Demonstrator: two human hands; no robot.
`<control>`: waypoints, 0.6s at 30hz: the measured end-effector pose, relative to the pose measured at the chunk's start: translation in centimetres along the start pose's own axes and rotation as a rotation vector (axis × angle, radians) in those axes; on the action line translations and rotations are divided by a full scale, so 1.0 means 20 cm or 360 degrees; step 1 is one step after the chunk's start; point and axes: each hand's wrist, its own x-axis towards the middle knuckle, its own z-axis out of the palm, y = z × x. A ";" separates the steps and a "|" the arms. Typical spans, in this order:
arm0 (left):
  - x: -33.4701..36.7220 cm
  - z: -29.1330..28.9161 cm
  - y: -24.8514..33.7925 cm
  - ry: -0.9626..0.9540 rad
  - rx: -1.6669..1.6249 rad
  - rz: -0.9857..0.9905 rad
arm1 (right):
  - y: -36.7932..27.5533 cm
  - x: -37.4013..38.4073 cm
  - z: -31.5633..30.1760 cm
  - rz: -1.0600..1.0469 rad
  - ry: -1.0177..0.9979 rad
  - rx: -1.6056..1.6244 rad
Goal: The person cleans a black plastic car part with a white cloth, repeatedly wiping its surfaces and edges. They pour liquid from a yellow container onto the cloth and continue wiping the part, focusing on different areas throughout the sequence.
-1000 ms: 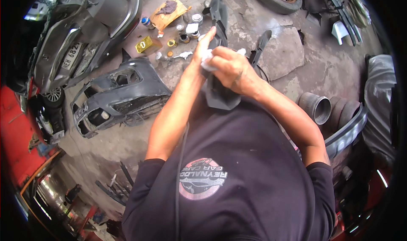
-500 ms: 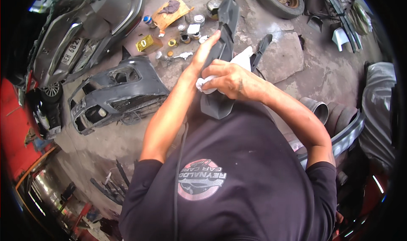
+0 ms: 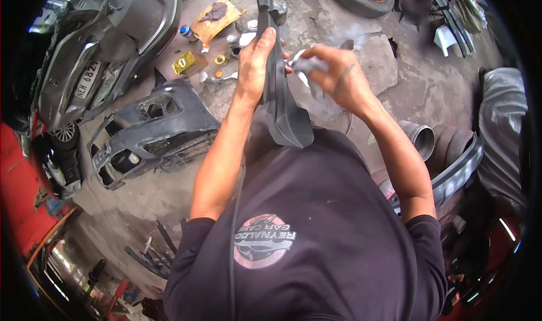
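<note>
L hand [image 3: 253, 70] is clamped round the upper-mid stretch of a long dk grey plastic car trim piece [image 3: 275, 92], thumb up its L side, fingertips showing past its R edge. Narrow end rises above the grip, out thru top of view; wider angled end hangs below it, just by the person's blk T-shirt [image 3: 339, 219]. R hand [image 3: 341, 81], just R of the piece, has its fingers bunched, pinching a whitish cloth [image 3: 310, 66]; blurred, can't tell if cloth touches the piece. On concrete floor [image 3: 429, 98], to the L: 1 bare grey bumper cover [image 3: 186, 111]; beyond it, 1 yellow rect. tin [image 3: 183, 63] & 1 cardboard pc. [image 3: 213, 29] w/ dk rag [image 3: 214, 12] on top. Upper R: 1 tyre [image 3: 366, 9] on rusty rim.
</note>
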 end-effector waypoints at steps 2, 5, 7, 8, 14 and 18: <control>-0.03 0.06 0.01 0.0100 -0.0061 0.0087 | 0.10 0.02 0.14 -0.0405 0.0305 0.0036; -0.04 0.06 -0.03 0.0178 0.0204 0.0251 | 0.14 -0.12 0.43 -0.0831 -0.0035 -0.0736; -0.04 0.09 -0.05 0.0225 0.0187 0.0229 | 0.16 -0.18 0.40 -0.0750 -0.0401 -0.0802; -0.01 0.10 -0.04 0.0217 0.0208 0.0240 | 0.18 -0.18 0.36 -0.0774 -0.0496 -0.0796; -0.03 0.08 -0.09 0.0199 0.0247 0.0198 | 0.32 -0.12 0.39 -0.0753 -0.0485 -0.0659; -0.08 0.07 -0.10 0.0198 0.0303 0.0266 | 0.25 -0.15 0.47 -0.0703 -0.0060 -0.0587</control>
